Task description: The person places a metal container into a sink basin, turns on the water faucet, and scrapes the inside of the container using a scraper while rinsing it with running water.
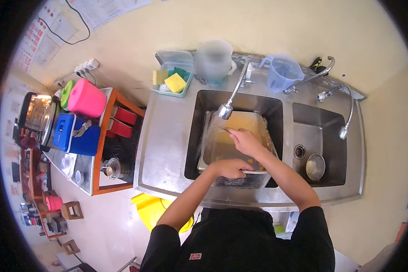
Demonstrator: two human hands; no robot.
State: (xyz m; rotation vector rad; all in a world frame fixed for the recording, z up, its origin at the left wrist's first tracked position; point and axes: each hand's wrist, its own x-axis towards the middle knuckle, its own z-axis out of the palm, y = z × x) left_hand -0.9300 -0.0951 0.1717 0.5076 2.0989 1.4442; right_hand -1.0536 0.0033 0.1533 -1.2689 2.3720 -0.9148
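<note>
A deep rectangular metal pan [263,124] sits tilted in the left sink basin [278,109], with cloudy yellowish water and bits in it. My left hand [231,168] is closed on the pan's near rim. Over the pan, my right hand [247,143] is closed, fingers pinched around a small thin thing whose kind I cannot make out. Water sprays from the flexible faucet [225,111] down onto the pan's left side.
Behind the sink stand a sponge box [185,86], a frosted pitcher [213,61] and a blue measuring jug [283,75]. A small round strainer [315,167] lies in the right basin [310,122]. Left is a shelf with a blue cooler bag [84,138] and a pink container [87,97].
</note>
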